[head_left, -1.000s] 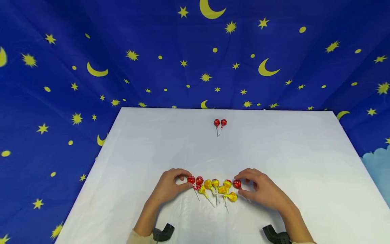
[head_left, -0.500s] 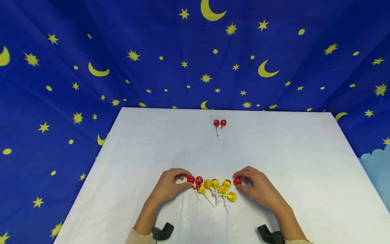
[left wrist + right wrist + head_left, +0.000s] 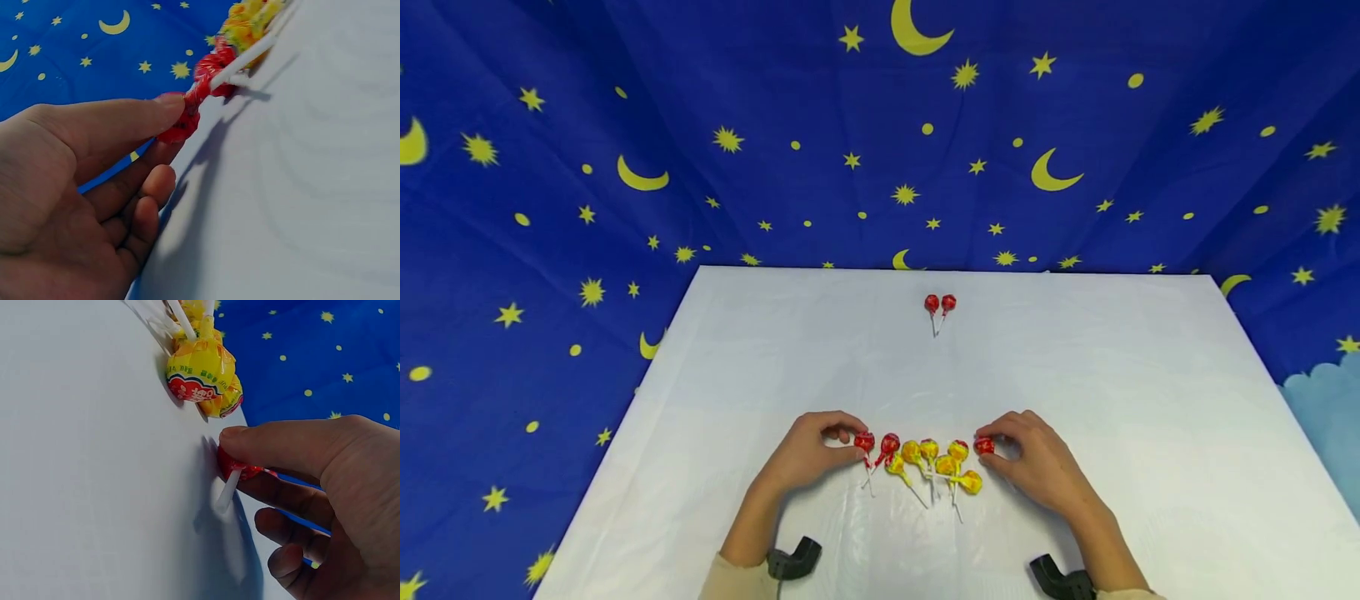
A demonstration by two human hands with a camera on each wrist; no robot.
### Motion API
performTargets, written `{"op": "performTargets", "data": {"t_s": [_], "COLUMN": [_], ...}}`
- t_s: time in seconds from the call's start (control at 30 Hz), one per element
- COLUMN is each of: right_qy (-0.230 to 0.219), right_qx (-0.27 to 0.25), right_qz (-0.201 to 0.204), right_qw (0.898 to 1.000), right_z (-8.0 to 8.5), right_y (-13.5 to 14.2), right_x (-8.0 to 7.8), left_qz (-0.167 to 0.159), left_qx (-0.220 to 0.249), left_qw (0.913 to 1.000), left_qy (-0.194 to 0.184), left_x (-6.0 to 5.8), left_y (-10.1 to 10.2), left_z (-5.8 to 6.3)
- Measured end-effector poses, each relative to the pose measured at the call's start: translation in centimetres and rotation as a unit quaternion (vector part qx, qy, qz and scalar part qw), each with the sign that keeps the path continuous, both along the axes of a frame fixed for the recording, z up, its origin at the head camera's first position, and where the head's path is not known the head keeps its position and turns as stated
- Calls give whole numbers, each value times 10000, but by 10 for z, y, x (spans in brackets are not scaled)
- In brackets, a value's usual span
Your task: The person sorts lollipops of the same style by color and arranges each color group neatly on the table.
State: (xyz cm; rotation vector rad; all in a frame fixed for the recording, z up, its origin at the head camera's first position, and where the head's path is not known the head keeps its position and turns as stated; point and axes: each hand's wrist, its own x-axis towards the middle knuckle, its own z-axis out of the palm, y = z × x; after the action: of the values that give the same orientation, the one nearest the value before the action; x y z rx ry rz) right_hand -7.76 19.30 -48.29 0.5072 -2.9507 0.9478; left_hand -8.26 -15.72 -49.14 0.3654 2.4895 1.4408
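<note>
My left hand (image 3: 811, 448) pinches the head of a red-wrapped lollipop (image 3: 864, 442) between thumb and forefinger, its white stick pointing toward me. Right beside it lies another red lollipop (image 3: 890, 444). On the other side of the pile, my right hand (image 3: 1030, 458) pinches a third red lollipop (image 3: 984, 446) by its head; the right wrist view shows its white stick (image 3: 229, 490) sticking out below the thumb. Between the hands lies a loose cluster of several yellow lollipops (image 3: 946, 466), some with sticks crossing.
Two red lollipops (image 3: 940, 303) lie side by side near the far edge of the white table (image 3: 760, 350), sticks meeting. A blue cloth (image 3: 820, 100) with yellow moons and stars hangs behind and around the table. Black wrist mounts (image 3: 794, 558) sit on both forearms.
The right thumb has closed in on its red lollipop, which was beside looser fingers before. The left hand has drawn its red lollipop slightly left, away from the neighbouring one.
</note>
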Motion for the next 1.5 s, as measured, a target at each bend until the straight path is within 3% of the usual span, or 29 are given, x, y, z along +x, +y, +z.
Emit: {"op": "performTargets", "data": {"t_s": [0.13,0.33,0.63,0.83,1.17,1.5], "right_qy": [143,296,208,256,305,110], "right_qx": [56,82,142,93,58,190], "right_qz": [-44,-48,-261,-261,-249,-514], "right_qw": [9999,9995,9993,9993,9992,9984], "right_z": [0,-2,-3,-4,-6,-5], "right_y": [-1,-1,1,0,-3,-5], "right_x": [1,1,5,5,5,7], "left_qz": [-43,-91,-133,224,738,838], "left_qx": [226,336,445,70,89,13], "left_qw": [9996,9994,9988,9997,9971,9951], "left_qy": [-168,-72,-157,-8,179,532], "left_x": [-4,-12,-35,-46,-64,-88], "left_y": [-5,-6,15,20,27,40], "left_z": [4,7,12,13,10,6]}}
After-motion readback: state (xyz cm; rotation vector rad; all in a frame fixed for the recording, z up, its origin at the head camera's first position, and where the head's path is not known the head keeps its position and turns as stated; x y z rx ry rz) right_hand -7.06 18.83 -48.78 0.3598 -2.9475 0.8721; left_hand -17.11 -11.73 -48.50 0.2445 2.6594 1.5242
